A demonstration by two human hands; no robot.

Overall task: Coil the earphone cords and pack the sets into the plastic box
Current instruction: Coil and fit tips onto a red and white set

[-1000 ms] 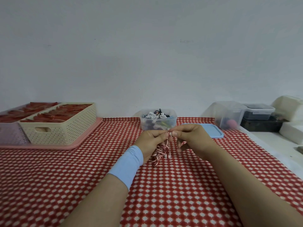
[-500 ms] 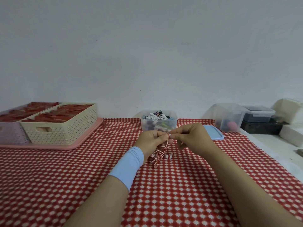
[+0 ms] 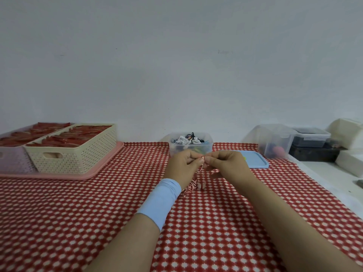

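A pink-and-white earphone cord [image 3: 193, 185] hangs in a loose bundle from between my two hands, its lower loops touching the red-and-white cloth. My left hand [image 3: 183, 167], with a light blue wristband, pinches the cord near its top. My right hand [image 3: 225, 163] pinches the same cord right beside it, fingertips almost meeting. Just beyond my hands stands the clear plastic box [image 3: 191, 149], holding several coiled earphone sets in white, black and blue. Its blue lid [image 3: 255, 161] lies flat to the right of it.
A cream perforated basket [image 3: 78, 156] with red packets sits on a pink tray [image 3: 94, 173] at the far left. At the right stand a clear tub [image 3: 275, 140], a dark-filled container [image 3: 310, 137] and white foam blocks [image 3: 347, 132]. The table's right edge runs diagonally.
Both hands have stayed together in front of the box, holding the cord. The hanging bundle has shifted slightly lower and left under my left hand.
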